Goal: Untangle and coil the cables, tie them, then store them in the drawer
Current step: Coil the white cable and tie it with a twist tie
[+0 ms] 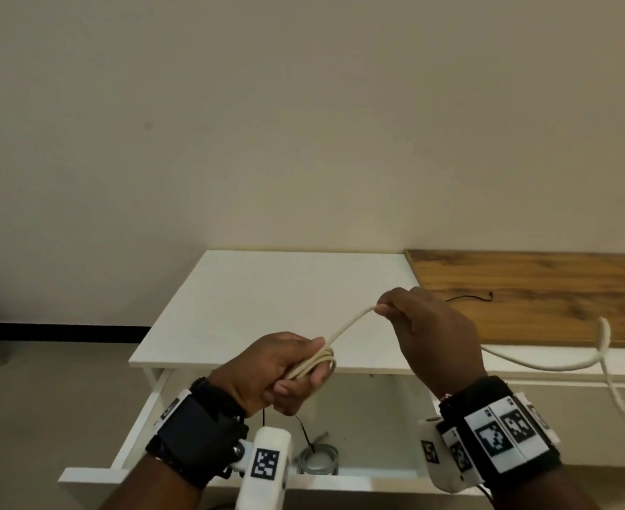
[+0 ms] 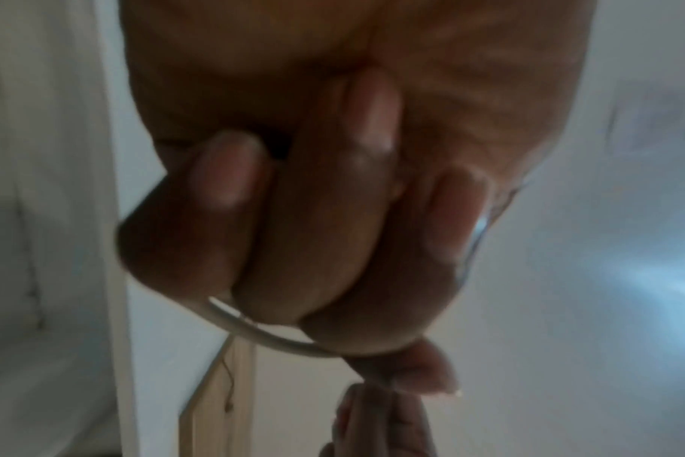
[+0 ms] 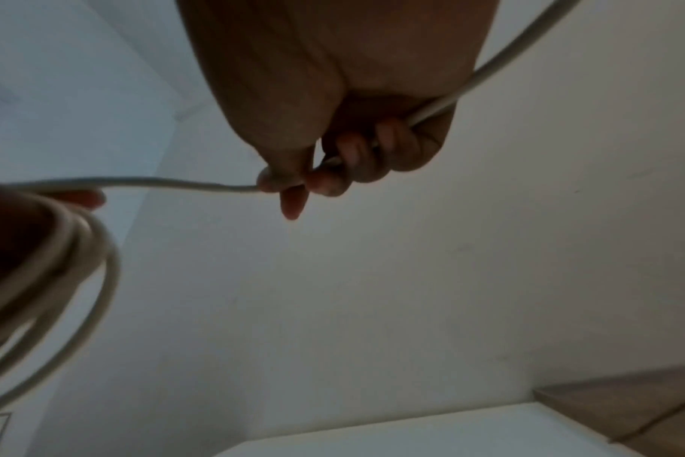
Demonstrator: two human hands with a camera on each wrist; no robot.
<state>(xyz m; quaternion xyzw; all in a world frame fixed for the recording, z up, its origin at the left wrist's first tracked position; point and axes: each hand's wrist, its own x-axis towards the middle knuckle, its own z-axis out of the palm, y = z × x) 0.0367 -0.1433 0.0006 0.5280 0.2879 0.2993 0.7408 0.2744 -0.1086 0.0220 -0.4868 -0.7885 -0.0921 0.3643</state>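
Note:
A cream-white cable [image 1: 347, 325] runs between both hands above the white cabinet top [image 1: 252, 300]. My left hand [image 1: 289, 369] grips several coiled loops [image 1: 313, 364] of it; in the right wrist view the loops [image 3: 79, 272] hang at the left. My right hand [image 1: 414, 325] pinches the cable [image 3: 176, 183] between thumb and fingers, and the loose tail [image 1: 568, 362] swings off to the right, blurred. In the left wrist view my curled fingers [image 2: 317, 222] cover most of the cable [image 2: 255, 331]. Below the hands the drawer [image 1: 362, 476] stands open.
A grey coiled cable [image 1: 318, 460] lies inside the open drawer. A thin black cable [image 1: 469, 298] rests on the wooden surface [image 1: 546, 288] to the right of the cabinet. A plain wall stands behind, with floor at the left.

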